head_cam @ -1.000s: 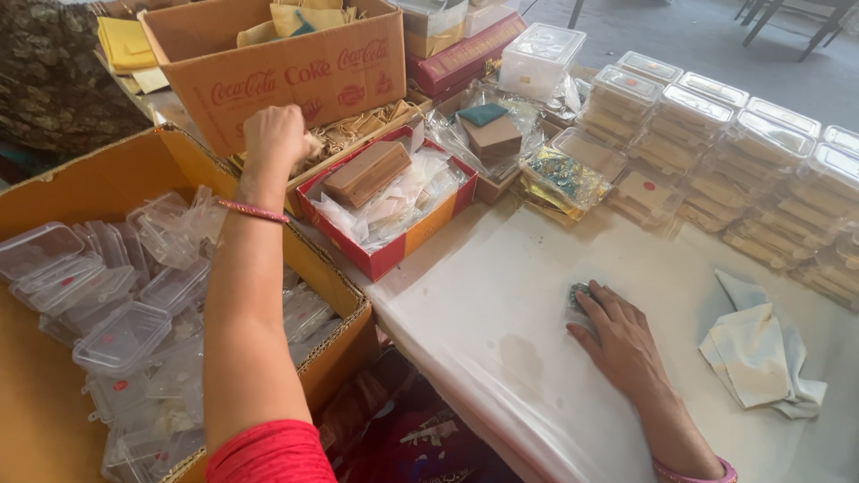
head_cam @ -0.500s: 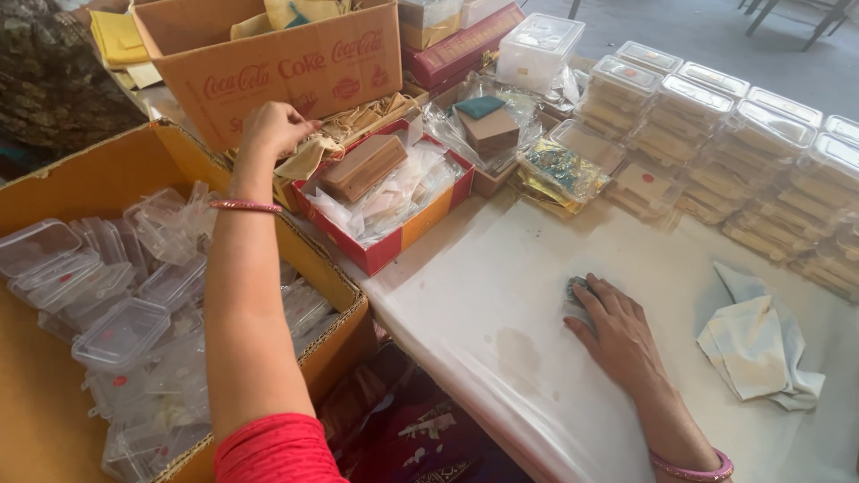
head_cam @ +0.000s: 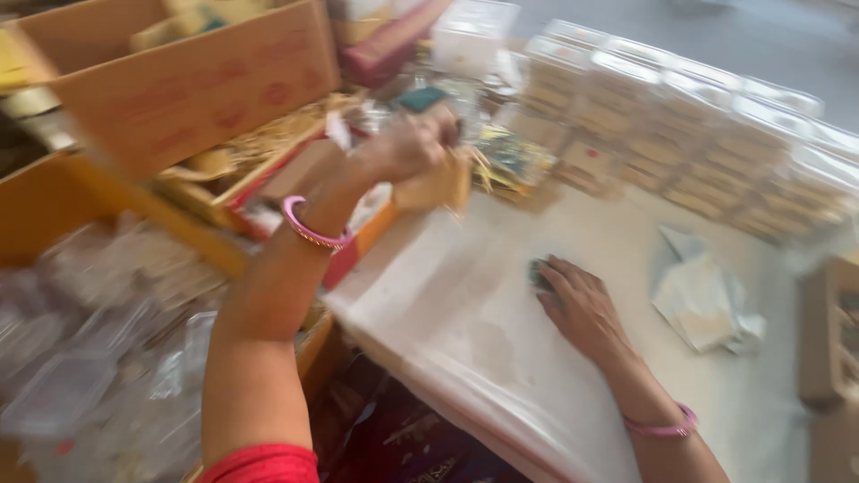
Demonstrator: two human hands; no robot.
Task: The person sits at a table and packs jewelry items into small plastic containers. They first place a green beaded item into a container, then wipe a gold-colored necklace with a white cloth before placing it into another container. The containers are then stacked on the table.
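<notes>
Left hand (head_cam: 407, 148) lifted, tan card (head_cam: 438, 186) hanging upright

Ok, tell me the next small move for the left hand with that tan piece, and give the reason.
Probably lower the tan piece onto the white sheet, beside the right hand. The left hand holds it in the air just above the sheet's far edge, while the right hand rests flat there on a small dark object.

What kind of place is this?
Probably a small packing workshop. Stacks of clear lidded boxes line the white-covered table, cardboard cartons hold supplies, and empty plastic containers fill another box.
</notes>
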